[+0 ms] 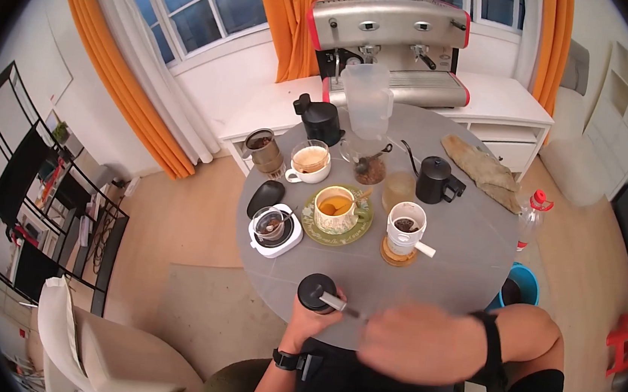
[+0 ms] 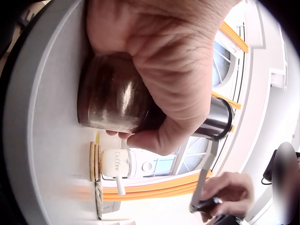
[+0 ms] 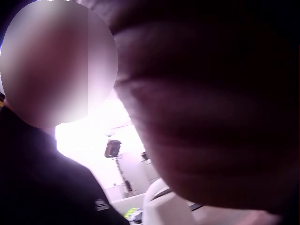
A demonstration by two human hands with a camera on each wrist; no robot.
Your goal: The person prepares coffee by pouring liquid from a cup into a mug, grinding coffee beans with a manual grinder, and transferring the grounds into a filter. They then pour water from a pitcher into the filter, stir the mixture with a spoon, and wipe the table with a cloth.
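A hand coffee grinder (image 1: 314, 290) with a black top stands at the table's near edge. My left hand (image 1: 308, 322) grips its body, and in the left wrist view the fingers wrap round it above the brown see-through jar (image 2: 110, 101). From the top a metal crank (image 2: 206, 164) reaches out to the right. My right hand (image 2: 233, 190) holds the dark knob at the crank's end; in the head view this hand is blurred. The right wrist view shows mostly the dark, close-up hand (image 3: 211, 108).
Beyond the grinder stand a white scale (image 1: 288, 248) with a glass cup, a patterned cup (image 1: 332, 224) on a green saucer (image 1: 311, 230), a white dripper (image 1: 404, 239) and a black gooseneck kettle (image 1: 432, 181). An espresso machine (image 1: 390, 29) sits behind the grey round table (image 1: 459, 263).
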